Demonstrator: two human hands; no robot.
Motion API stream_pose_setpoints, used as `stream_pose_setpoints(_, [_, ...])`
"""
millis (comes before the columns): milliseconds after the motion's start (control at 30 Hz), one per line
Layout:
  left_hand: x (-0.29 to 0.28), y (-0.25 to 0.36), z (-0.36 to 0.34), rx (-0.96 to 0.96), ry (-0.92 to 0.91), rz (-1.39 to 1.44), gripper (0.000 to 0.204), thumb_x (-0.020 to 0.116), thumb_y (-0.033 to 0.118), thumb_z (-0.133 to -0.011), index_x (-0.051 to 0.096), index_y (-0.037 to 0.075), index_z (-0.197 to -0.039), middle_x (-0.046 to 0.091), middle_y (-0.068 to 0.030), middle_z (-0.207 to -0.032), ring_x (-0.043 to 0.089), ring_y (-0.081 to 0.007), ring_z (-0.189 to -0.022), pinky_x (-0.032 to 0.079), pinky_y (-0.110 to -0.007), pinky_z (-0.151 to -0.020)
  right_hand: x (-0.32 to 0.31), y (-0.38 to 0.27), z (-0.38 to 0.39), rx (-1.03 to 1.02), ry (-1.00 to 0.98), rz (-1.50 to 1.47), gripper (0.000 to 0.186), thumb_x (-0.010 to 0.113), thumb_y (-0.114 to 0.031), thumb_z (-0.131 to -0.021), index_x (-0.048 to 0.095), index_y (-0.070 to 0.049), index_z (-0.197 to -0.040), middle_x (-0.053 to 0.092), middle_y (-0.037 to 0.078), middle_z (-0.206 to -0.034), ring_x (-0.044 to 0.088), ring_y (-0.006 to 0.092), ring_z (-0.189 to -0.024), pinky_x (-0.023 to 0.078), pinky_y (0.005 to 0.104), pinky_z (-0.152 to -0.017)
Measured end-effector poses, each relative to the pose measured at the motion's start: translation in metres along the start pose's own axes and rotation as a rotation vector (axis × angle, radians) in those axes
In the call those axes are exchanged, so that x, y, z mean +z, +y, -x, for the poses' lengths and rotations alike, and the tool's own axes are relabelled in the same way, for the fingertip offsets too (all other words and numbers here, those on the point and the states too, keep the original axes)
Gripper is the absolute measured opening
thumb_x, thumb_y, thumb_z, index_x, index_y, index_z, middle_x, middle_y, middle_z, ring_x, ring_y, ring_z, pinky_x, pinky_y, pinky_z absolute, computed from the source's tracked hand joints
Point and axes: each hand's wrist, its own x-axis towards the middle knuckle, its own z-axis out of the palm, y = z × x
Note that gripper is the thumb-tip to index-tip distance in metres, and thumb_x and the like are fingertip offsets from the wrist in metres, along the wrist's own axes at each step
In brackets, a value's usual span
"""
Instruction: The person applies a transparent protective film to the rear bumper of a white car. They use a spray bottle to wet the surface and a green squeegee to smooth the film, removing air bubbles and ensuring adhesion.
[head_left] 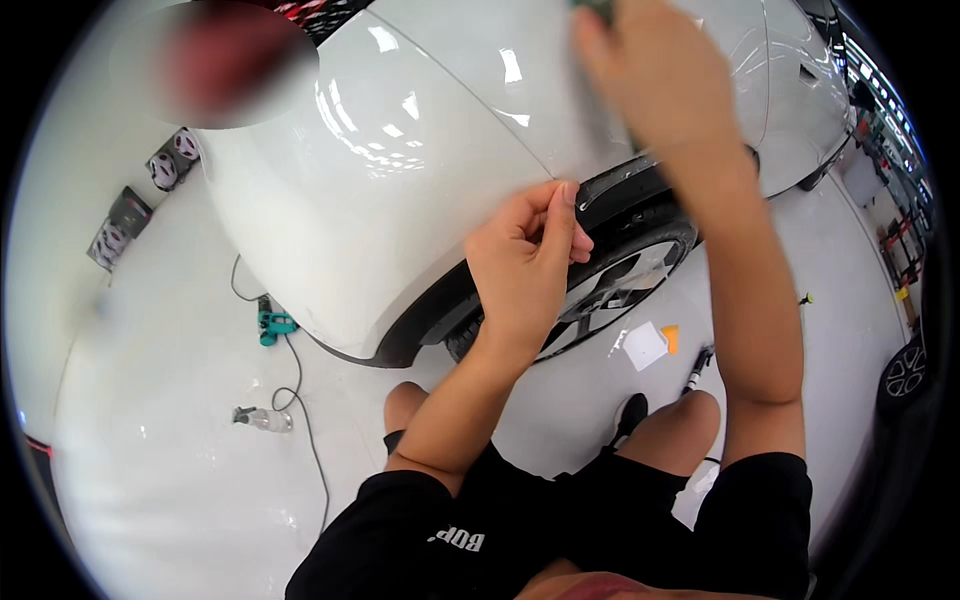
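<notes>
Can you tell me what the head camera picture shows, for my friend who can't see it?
A crouching person presses their right hand on a white car and pinches at the panel edge above the wheel with the left hand. A teal tool lies on the glossy floor.

Head camera looks down, close over white car point(400, 180).

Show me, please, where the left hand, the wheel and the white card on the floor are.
left hand point(525, 265): head view, back of the hand at the arch edge.
wheel point(622, 280): head view, a dark spoke.
white card point(644, 345): head view, its middle.
</notes>
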Motion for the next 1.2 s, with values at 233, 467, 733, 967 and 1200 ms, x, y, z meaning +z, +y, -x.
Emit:
stream_pose_setpoints(233, [-0.006, -0.004, -0.005, 0.062, 0.002, -0.085, 0.023, 0.066, 0.016, -0.102, 0.071, -0.007, -0.103, 0.066, -0.0047, -0.067, 0.062, -0.0072, -0.058, 0.051, -0.021, -0.054, -0.009, 0.013, 0.053, -0.209, -0.028, -0.404, 0.018, 0.063, -0.017, -0.092, 0.061, -0.003, -0.102, 0.067, 0.010, -0.087, 0.064, 0.0256, -0.072, 0.053, 0.0348, -0.068])
stream_pose_setpoints(467, [-0.003, 0.008, -0.003, -0.022, 0.031, -0.058, 0.025, 0.066, 0.017, -0.102, 0.072, -0.007, -0.106, 0.064, -0.0037, -0.067, 0.061, -0.0086, -0.056, 0.051, -0.021, -0.054, 0.012, 0.142, 0.102, 0.532, 0.143, -1.554, 0.031, 0.062, -0.013, -0.098, 0.063, 0.002, -0.125, 0.068, 0.006, -0.114, 0.062, 0.0145, -0.110, 0.049, 0.0313, -0.097])
stream_pose_setpoints(733, [-0.005, 0.004, -0.002, -0.010, 0.031, -0.089, 0.027, 0.064, 0.017, -0.103, 0.070, -0.009, -0.109, 0.063, -0.0036, -0.067, 0.059, -0.0086, -0.056, 0.052, -0.022, -0.055, 0.032, 0.162, 0.081, 0.676, 0.405, -1.599, 0.030, 0.061, -0.016, -0.103, 0.061, 0.000, -0.128, 0.068, 0.009, -0.114, 0.065, 0.0189, -0.104, 0.053, 0.0318, -0.090])
stream_pose_setpoints(967, [-0.003, 0.008, -0.001, -0.031, 0.028, -0.113, 0.027, 0.063, 0.018, -0.104, 0.070, -0.008, -0.108, 0.063, -0.0042, -0.067, 0.060, -0.0086, -0.056, 0.052, -0.022, -0.056, 0.017, 0.170, 0.003, 0.024, 0.704, -0.397, 0.023, 0.061, -0.001, -0.091, 0.068, 0.004, -0.112, 0.068, 0.024, -0.109, 0.066, 0.0393, -0.102, 0.051, 0.0423, -0.088])
stream_pose_setpoints(1200, [0.006, -0.004, 0.000, -0.054, -0.015, 0.012, 0.024, 0.063, 0.016, -0.103, 0.070, -0.007, -0.108, 0.066, -0.0053, -0.071, 0.062, -0.0090, -0.061, 0.053, -0.022, -0.059, 0.050, 0.076, 0.030, -0.074, 0.674, -0.266, 0.026, 0.064, -0.001, -0.087, 0.067, 0.002, -0.113, 0.066, 0.015, -0.104, 0.063, 0.0324, -0.092, 0.050, 0.0383, -0.085])
